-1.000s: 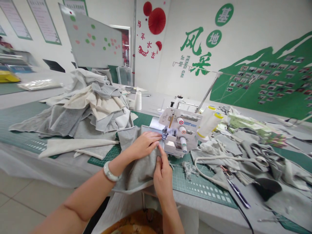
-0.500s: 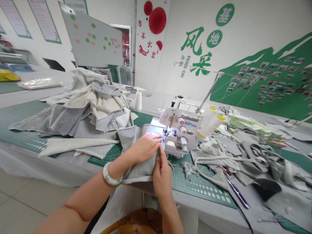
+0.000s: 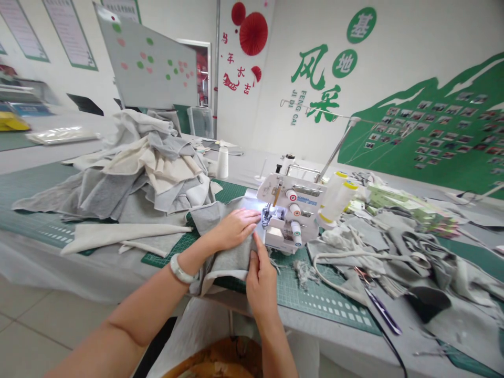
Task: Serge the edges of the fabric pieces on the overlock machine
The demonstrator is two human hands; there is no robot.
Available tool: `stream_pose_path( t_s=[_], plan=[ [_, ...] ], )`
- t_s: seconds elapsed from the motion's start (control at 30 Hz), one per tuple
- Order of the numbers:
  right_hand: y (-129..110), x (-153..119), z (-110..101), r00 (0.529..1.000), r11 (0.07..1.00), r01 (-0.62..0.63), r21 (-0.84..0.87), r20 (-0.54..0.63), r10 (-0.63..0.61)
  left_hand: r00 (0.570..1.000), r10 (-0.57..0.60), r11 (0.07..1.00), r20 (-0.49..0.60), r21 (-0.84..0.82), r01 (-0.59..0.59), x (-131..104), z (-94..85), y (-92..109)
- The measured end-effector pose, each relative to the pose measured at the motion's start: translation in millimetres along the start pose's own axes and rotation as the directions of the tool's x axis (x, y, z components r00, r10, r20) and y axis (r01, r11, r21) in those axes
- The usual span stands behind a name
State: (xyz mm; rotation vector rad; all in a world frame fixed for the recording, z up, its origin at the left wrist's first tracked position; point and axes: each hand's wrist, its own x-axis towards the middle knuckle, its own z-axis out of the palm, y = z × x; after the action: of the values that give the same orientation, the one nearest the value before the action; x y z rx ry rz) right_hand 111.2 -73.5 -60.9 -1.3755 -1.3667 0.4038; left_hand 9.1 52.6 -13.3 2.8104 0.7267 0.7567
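Note:
A grey cloth [image 3: 232, 261] lies at the lit needle area of a white sewing machine [image 3: 289, 210]. My left hand [image 3: 235, 229], with a pale bangle on its wrist, rests flat on the cloth just left of the presser foot, fingers stretched out. Nearer the table's front edge, my right hand [image 3: 261, 273] pinches the cloth's right edge between thumb and fingers, in front of the machine. The cloth's near edge hangs in a fold close to the table edge.
A heap of grey and cream fabric [image 3: 137, 168] stands at the left. More grey scraps [image 3: 378, 247] lie right of the machine, beside purple-handled scissors [image 3: 384, 311]. Thread cones [image 3: 337, 199] stand behind the machine. Green cutting mats [image 3: 323, 304] cover parts of the table.
The cloth has shifted toward the machine and its near part has folded differently, showing more of the mat. My left hand has moved slightly up; my right hand has barely moved.

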Motion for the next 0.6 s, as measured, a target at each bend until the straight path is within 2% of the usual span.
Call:
stream_pose_path(
  t_s=[0.13,0.23,0.43,0.6],
  plan=[
    [-1.6,-0.3,-0.1,0.996,0.996,-0.084,0.041,0.044,0.082,1.0,0.011,0.999,-0.006,0.051,-0.011,-3.3,-11.2,14.4],
    [-1.2,-0.4,1.5,0.988,0.988,-0.138,0.067,0.075,0.133,1.0,0.014,1.0,-0.01,0.028,-0.014,-9.2,-13.2,24.4],
    [-0.6,0.2,2.8,0.999,0.999,-0.047,0.018,-0.023,0.047,1.0,-0.011,0.999,-0.002,-0.03,0.011,-13.3,-1.7,16.8],
    [-1.0,-1.8,0.6,0.998,1.0,0.018,-0.001,-0.054,-0.018,1.0,-0.008,1.0,-0.008,-0.022,0.008,-9.2,1.8,8.3]
  ],
)
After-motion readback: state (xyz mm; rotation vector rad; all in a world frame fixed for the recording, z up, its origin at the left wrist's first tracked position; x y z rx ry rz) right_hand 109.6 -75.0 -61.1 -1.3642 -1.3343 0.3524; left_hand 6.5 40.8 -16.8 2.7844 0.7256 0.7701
